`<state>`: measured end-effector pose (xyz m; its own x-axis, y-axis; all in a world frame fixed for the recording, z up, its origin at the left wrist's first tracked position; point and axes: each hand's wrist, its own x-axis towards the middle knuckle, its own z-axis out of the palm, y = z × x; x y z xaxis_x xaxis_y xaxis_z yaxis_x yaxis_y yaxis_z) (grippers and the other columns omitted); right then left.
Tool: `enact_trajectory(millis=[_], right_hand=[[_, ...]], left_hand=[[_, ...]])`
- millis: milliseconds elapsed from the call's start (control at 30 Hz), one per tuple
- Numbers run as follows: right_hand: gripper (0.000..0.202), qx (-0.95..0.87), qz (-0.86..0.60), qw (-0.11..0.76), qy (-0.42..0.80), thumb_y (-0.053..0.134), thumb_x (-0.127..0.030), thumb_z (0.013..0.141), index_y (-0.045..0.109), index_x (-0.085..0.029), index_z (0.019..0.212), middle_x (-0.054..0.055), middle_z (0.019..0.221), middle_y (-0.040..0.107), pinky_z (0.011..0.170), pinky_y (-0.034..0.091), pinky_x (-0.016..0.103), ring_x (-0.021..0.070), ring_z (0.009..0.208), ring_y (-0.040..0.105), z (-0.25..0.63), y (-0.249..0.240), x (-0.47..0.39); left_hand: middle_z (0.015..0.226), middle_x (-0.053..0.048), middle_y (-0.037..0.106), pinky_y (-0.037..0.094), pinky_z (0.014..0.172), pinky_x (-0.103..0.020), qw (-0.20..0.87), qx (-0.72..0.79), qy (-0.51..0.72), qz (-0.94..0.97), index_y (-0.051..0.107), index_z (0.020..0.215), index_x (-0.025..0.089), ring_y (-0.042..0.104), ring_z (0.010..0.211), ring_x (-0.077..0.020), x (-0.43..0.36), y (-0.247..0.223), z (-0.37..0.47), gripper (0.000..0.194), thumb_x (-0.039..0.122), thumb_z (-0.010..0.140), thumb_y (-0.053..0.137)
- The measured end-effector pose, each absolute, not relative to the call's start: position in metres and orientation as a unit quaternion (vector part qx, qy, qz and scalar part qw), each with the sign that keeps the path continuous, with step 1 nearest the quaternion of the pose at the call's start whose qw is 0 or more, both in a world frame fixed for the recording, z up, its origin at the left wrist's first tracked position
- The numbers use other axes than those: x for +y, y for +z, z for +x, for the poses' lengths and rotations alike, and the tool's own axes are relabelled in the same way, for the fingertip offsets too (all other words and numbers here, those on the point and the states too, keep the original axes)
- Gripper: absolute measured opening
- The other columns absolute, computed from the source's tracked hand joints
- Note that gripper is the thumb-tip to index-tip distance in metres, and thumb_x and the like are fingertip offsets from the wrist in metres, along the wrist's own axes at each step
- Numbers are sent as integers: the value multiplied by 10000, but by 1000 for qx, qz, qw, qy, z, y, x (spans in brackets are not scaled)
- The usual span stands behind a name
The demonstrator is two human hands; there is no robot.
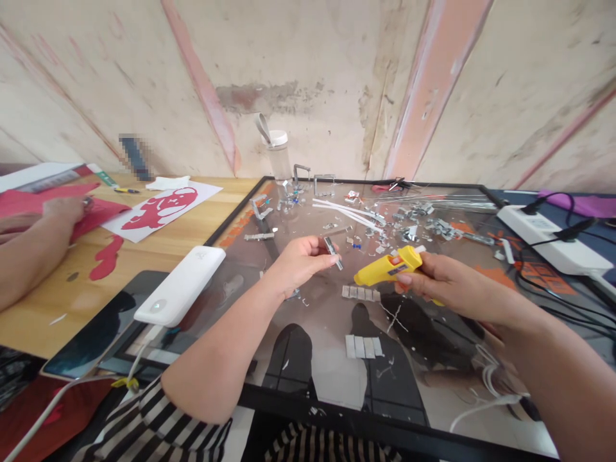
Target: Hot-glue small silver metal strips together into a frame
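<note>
My left hand [304, 263] pinches a small grey strip [333, 253], held tilted between thumb and fingers above the glass tabletop. What the strip is made of I cannot tell. In my right hand [436, 277] is a yellow hot glue gun [389, 267], its nozzle pointing left towards the strip but apart from it. A white glue stick end shows at its back. Beneath the hands, a row of joined pale grey pieces [360, 293] lies on the glass. Closer to me rests a second group of flat grey pieces [363, 346].
Scattered grey scraps [428, 221] and white sticks [346, 213] cover the far glass. A clear bottle [279, 157] stands by the wall. On the right lies a white power strip [553, 237] with black cables; on the left, a white power bank [180, 285]. Another person's hand [62, 215] touches red paper.
</note>
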<state>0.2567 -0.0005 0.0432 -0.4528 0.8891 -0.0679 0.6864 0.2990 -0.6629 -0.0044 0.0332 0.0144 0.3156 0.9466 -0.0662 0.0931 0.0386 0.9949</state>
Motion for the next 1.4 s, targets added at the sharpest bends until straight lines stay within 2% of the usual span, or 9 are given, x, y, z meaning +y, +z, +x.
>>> enact_trajectory(millis=[167, 333, 567, 833, 1167, 1400], right_hand=[[374, -784, -497, 161, 336, 424, -495, 866, 604, -170, 822, 23, 723, 542, 575, 404, 271, 144, 621, 474, 266, 46, 1], [345, -795, -491, 148, 324, 432, -492, 862, 578, -183, 813, 18, 735, 553, 608, 414, 278, 157, 658, 491, 258, 43, -1], [298, -801, -484, 149, 319, 466, -468, 845, 567, -192, 795, 9, 723, 569, 598, 417, 264, 161, 653, 508, 252, 44, -3], [292, -798, -484, 155, 324, 479, -465, 835, 581, -192, 851, 19, 736, 582, 602, 428, 280, 169, 655, 511, 249, 44, -3], [337, -807, -488, 150, 298, 439, -489, 851, 587, -193, 914, 29, 778, 609, 620, 432, 281, 189, 697, 548, 249, 43, -2], [319, -805, -493, 144, 298, 433, -484, 859, 564, -194, 841, 15, 742, 573, 611, 419, 277, 169, 668, 513, 250, 43, -2]], left_hand=[[912, -48, 685, 445, 802, -296, 569, 433, 352, 603, 650, 880, 171, 619, 834, -148, 31, 18, -6, 180, 214, 705, 654], [890, -46, 691, 454, 753, -287, 559, 452, 357, 596, 650, 860, 175, 621, 801, -146, 31, 21, -6, 157, 209, 708, 644], [900, -46, 689, 449, 790, -284, 564, 441, 354, 601, 652, 878, 172, 621, 821, -139, 33, 17, -5, 176, 198, 705, 651], [897, -42, 692, 452, 754, -275, 554, 451, 349, 606, 662, 863, 182, 619, 811, -142, 31, 20, -4, 153, 187, 711, 639], [902, -49, 688, 449, 822, -303, 560, 436, 352, 611, 662, 874, 175, 623, 832, -145, 33, 15, -5, 171, 182, 705, 642], [876, -46, 681, 444, 833, -307, 571, 437, 337, 608, 651, 816, 167, 613, 805, -135, 32, 18, -5, 129, 164, 687, 652]])
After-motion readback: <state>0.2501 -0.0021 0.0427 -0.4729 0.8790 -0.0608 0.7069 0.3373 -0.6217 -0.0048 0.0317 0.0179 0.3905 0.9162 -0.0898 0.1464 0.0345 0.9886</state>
